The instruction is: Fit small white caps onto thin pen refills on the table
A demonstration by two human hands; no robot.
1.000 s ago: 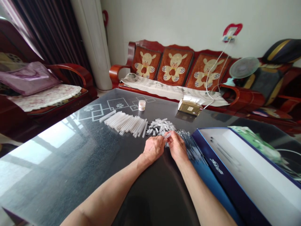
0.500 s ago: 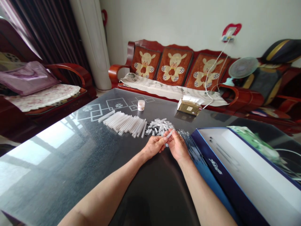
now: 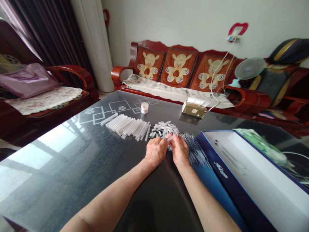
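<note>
My left hand (image 3: 155, 150) and my right hand (image 3: 180, 149) meet above the near side of the small-parts pile. A short whitish translucent tube (image 3: 170, 139) is pinched between both hands' fingertips; its ends are partly covered by fingers. Just beyond them lies a heap of short white and black pen caps or similar pieces (image 3: 165, 127). To the left, long translucent white tubes (image 3: 129, 126), looking like pen barrels, lie side by side in a row. Close to my right hand, many thin dark-and-clear sticks like pen refills (image 3: 196, 151) rest on a blue surface (image 3: 214, 190).
An open blue box (image 3: 260, 180) with a white inside holds a few thin pens (image 3: 224, 151) on the right, beside a green-white package (image 3: 263, 145). A small round tub (image 3: 145, 108) and a tissue pack (image 3: 194, 109) stand farther back on the dark glossy table (image 3: 96, 167).
Both hands have shifted slightly left and toward each other. My left hand has rolled over so its back faces up, and the small tube has moved left with them.
</note>
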